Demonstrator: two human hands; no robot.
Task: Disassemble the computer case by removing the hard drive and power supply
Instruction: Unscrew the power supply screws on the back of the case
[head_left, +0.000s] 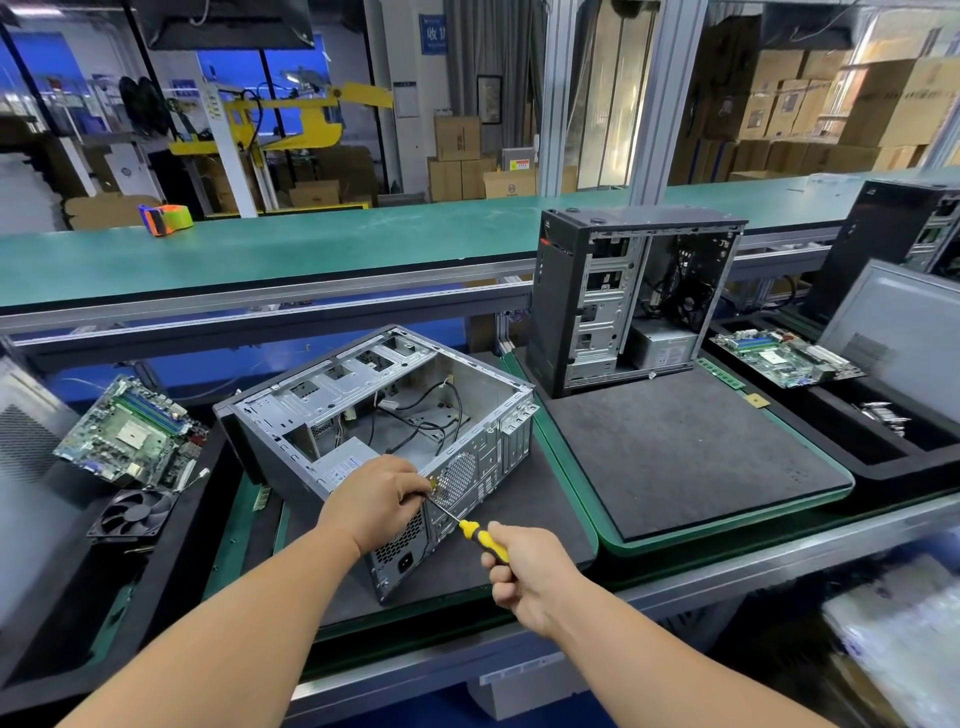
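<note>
Lying on its side with the open face up, the computer case (384, 436) rested on a dark foam mat (524, 525) near the front edge of the workbench (779, 530). The power supply (345, 465) sat inside the case at its near corner, with its vented rear panel facing the person. Loose black cables (431, 415) lay across the case floor. No hard drive could be made out in the bays.

The left hand (376, 499) rested on the top rear edge of the case above the power supply, fingers curled at the screwdriver tip (whether they pinched a screw could not be determined). The right hand (524, 571) gripped the yellow-and-black handle of the screwdriver (470, 527), whose shaft ran up and left to the rear panel beside the round fan grille (457, 478).

At the left end of the bench a motherboard (130, 434) lay tilted, with a black fan (136, 514) just in front of it. A second case (628, 296) stood upright at the back edge of the neighbouring foam pad (691, 452). Another motherboard (784, 358) lay towards the right end.
</note>
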